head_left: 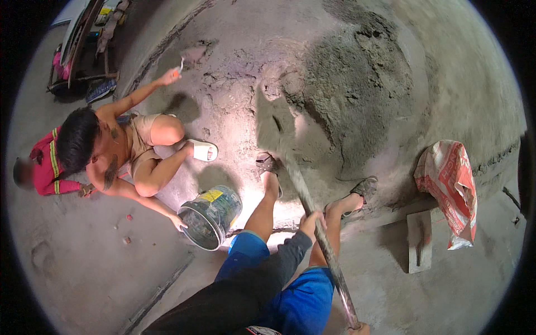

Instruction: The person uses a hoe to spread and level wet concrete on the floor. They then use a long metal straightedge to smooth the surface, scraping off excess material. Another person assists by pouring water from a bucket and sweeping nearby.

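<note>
Grey concrete floor (100,279) spreads around the work, with a heap of wet mortar (365,84) beyond the grip. The head view shows the left hand (311,224) wrapped firmly around the shaft of a shovel (300,184); the right hand (359,329) closes on the shaft's end below it (partly cut off by the lower edge). From the left hand, the shovel runs forward between the feet to its blade, which lies on the mortar at the heap's left side. Left of the grip, a crouching co-worker (116,153) touches a bucket (223,206) and holds a small tool (177,71). To the grip's right lie a plastering float (420,243) and a red-and-white sack (449,181).
</note>
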The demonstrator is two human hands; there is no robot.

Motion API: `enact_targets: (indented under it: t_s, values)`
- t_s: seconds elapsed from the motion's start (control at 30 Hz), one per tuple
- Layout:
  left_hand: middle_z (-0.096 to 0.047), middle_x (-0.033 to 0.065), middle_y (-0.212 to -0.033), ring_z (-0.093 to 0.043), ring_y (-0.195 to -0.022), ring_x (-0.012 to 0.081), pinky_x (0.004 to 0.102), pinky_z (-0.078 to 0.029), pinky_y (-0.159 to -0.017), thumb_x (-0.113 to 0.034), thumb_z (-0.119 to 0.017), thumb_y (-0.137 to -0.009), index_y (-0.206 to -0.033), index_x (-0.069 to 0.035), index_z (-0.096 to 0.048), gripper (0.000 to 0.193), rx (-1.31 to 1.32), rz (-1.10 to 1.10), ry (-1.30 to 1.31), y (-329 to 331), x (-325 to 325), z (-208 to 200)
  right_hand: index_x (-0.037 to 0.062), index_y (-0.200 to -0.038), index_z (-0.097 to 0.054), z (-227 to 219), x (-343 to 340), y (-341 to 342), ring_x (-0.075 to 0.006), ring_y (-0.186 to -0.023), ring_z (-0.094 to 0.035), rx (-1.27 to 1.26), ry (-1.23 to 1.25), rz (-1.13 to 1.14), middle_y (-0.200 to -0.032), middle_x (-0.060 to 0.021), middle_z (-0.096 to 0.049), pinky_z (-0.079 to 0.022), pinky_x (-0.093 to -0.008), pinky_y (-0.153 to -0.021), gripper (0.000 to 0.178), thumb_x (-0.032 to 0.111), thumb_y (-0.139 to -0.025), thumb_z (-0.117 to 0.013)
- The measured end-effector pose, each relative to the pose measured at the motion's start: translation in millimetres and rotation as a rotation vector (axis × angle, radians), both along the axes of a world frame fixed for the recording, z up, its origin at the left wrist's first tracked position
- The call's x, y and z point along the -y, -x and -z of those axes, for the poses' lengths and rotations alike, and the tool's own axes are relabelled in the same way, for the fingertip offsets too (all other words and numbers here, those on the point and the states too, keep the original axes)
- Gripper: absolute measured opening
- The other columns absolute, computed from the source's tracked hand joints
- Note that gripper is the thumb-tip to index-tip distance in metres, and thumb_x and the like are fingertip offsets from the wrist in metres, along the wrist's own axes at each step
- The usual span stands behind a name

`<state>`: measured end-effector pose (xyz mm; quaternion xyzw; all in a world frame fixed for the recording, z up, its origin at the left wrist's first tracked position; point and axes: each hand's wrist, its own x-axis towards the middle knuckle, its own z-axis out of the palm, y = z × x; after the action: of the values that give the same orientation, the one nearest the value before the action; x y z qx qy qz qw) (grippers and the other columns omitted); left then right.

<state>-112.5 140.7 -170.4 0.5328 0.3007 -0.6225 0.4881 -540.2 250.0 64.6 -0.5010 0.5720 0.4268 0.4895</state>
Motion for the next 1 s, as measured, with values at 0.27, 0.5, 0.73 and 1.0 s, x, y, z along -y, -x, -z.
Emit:
enact_targets:
  t_s: [0.27, 0.5, 0.73, 1.0]
  values:
    - [-0.045, 0.0031, -0.057, -0.046, -0.048, 0.0182, 0.0317, -0.04, -0.049, -0.024, -0.057, -0.074, -0.065, -0.011, -0.044, 0.021, -0.384, -0.131, -0.222, 82, -61, 37, 0.0063, -0.091, -0.064, -94, 14, -18, -0.0393, -0.08, -0.058, -0.157, -0.105, -0.031, -0.087, -0.0205, -0.062, -0.047, -0.0446, -0.07, 0.043, 0.039, -0.064, -0.068]
    - [-0.045, 0.0054, -0.053, -0.046, -0.047, 0.0208, 0.0332, -0.042, -0.051, -0.026, -0.06, -0.074, -0.064, -0.01, -0.044, 0.024, -0.527, -0.059, -0.205, 79, -77, 57, 0.0075, -0.079, -0.062, -122, -52, -30, -0.0364, -0.065, -0.059, -0.404, 0.125, -0.095, -0.074, -0.0172, -0.062, -0.046, -0.0471, -0.058, 0.04, 0.046, -0.068, -0.058]
    - [-0.043, 0.0064, -0.05, -0.046, -0.044, 0.0217, 0.0347, -0.041, -0.044, -0.025, -0.054, -0.074, -0.062, -0.01, -0.043, 0.022, -0.048, 0.06, 0.103, -142, 61, 219, 0.0056, -0.072, -0.055, 99, 14, -232, -0.0358, -0.065, -0.058, -0.444, 0.492, -0.077, -0.068, -0.0179, -0.059, -0.045, -0.0451, -0.056, 0.021, 0.018, -0.062, -0.068]
    - [-0.041, 0.0051, -0.05, -0.044, -0.045, 0.0223, 0.0352, -0.041, -0.048, -0.025, -0.052, -0.073, -0.055, -0.01, -0.04, 0.027, 0.061, 0.147, 0.083, -208, 102, 180, 0.0088, -0.071, -0.055, 137, 36, -280, -0.035, -0.06, -0.058, -0.379, 0.65, -0.047, -0.063, -0.0133, -0.058, -0.045, -0.0449, -0.054, 0.023, 0.024, -0.059, -0.069]
